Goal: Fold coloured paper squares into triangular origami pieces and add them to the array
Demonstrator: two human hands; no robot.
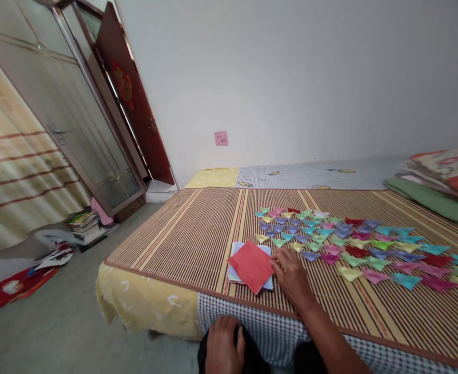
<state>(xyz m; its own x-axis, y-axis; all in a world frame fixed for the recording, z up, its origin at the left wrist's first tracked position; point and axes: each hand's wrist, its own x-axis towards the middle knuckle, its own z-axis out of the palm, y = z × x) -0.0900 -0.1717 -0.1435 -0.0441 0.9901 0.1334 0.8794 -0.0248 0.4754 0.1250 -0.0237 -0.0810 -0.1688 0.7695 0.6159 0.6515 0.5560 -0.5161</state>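
Note:
A square sheet of red paper point(251, 266) lies turned cornerwise on a neat stack of pale coloured paper point(233, 275) near the bed's front edge. My right hand point(292, 274) is at the sheet's right corner, with thumb and fingertips closed on it. My left hand point(224, 347) rests on my left knee, fingers laid over it and holding nothing. To the right, several rows of small folded paper triangles point(332, 249) in many colours are spread over the striped mat point(197, 234).
Folded bedding point(450, 182) is piled at the right. A pink note point(221, 138) is stuck to the wall. On the floor at left are stacked books point(83, 226) and red papers point(18, 285). A dark red door point(131, 93) stands behind the glazed one point(68, 104).

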